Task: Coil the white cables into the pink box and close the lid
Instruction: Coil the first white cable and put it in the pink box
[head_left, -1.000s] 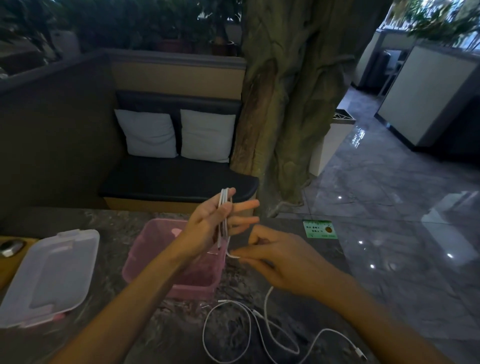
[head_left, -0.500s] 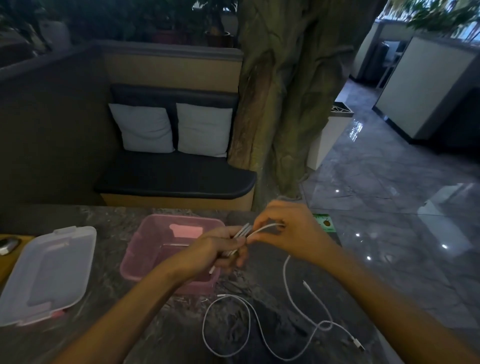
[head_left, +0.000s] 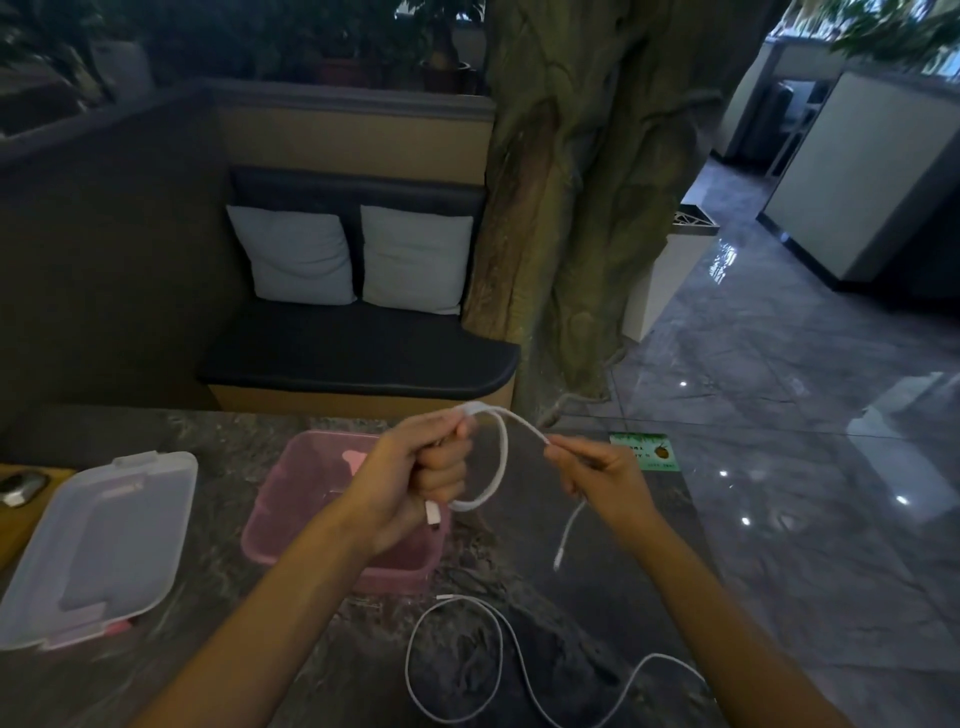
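My left hand (head_left: 415, 478) is closed in a fist around a bundle of white cable (head_left: 501, 457), held above the right side of the open pink box (head_left: 291, 514). A loop of that cable arcs from the fist to my right hand (head_left: 602, 475), which pinches it; the free end with a plug hangs below. A second white cable (head_left: 498, 660) lies loose on the dark marble table in front of the box. The translucent lid (head_left: 98, 545) rests flat to the left of the box.
A computer mouse (head_left: 21, 486) sits on a wooden board at the far left. A green sticker (head_left: 644, 451) marks the table's far right edge. Beyond the table are a bench with two cushions (head_left: 353, 260), a tree trunk and a glossy floor.
My left hand has turned and closed into a fist on the bundle. My right hand has drawn the cable out to the right, and the tail has lifted off the table.
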